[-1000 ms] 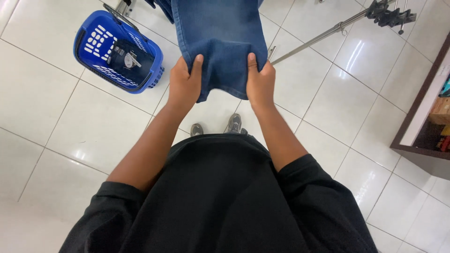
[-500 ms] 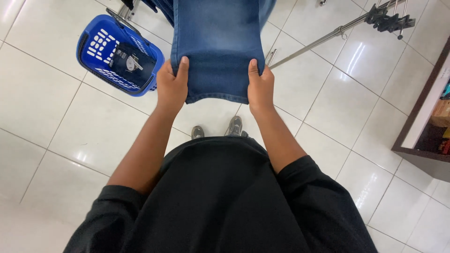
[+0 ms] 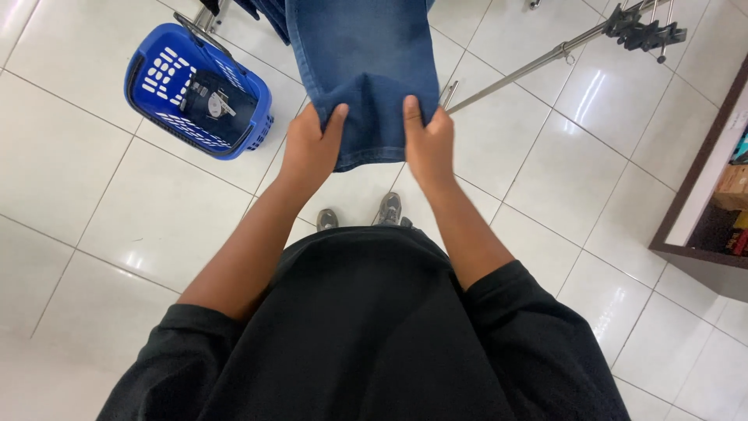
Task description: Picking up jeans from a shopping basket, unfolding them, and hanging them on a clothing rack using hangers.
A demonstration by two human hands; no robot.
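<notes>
A blue denim garment [image 3: 365, 62] hangs down from the top of the view, its lower hem in front of me. My left hand [image 3: 309, 150] grips the hem's left side, thumb on the front of the cloth. My right hand [image 3: 427, 140] grips the right side the same way. The two hands are close together, so the fabric bunches between them. The top of the garment is out of frame. My black shirt fills the bottom of the view, and my two shoes show on the tiles below the hem.
A blue plastic shopping basket [image 3: 164, 109] with dark items inside stands on the white tiled floor at the upper left. A metal rail [image 3: 530, 66] with black hangers [image 3: 643, 23] runs across the upper right. A dark wooden shelf unit [image 3: 701, 195] is at the right edge.
My hands had spread the hem flat and wide half a second ago; now they have come closer together and the cloth bunches between them again.
</notes>
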